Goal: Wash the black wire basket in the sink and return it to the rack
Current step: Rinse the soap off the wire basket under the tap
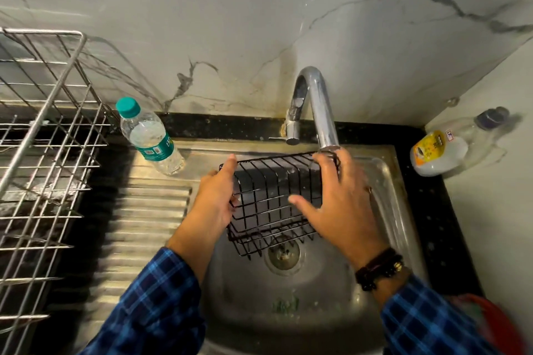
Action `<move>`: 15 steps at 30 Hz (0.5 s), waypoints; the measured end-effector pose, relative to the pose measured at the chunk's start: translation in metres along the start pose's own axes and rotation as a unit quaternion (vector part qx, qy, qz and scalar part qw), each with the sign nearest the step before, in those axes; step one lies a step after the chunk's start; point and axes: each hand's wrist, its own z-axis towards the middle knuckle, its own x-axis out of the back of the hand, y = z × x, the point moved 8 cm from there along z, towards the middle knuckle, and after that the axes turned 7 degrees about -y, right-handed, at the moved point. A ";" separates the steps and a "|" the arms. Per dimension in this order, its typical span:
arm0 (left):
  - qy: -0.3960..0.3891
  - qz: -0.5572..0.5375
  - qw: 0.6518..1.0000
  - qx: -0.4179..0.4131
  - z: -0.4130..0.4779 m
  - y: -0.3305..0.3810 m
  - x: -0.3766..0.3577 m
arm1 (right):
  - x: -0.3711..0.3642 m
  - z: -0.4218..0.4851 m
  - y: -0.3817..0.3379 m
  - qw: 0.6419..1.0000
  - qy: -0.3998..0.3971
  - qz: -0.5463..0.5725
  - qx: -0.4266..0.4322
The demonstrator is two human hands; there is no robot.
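I've got the basket [274, 196] right under the tap [320, 106], long side running left to right, my left hand [213, 202] gripping one end and my right hand [340, 202] the other.

The teal label [157, 150] of the water bottle [147, 130], left of centre, bore white letters beginning "B", the rest unreadable. The yellow label [427, 149] on the jug [452, 154] at right was too blurred to read.
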 end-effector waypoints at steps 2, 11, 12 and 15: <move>0.002 -0.035 0.999 0.037 0.000 -0.007 -0.002 | -0.006 -0.009 -0.011 0.998 0.066 0.006 -0.007; -0.029 -0.037 0.984 0.171 0.009 -0.057 -0.001 | -0.076 -0.053 -0.086 0.972 0.021 -0.078 0.219; -0.033 -0.040 0.984 0.173 0.007 -0.055 0.001 | -0.072 -0.045 -0.071 0.976 0.021 -0.081 0.203; -0.016 -0.043 0.984 0.172 0.009 -0.057 0.012 | -0.052 -0.015 -0.019 0.993 0.025 -0.064 0.096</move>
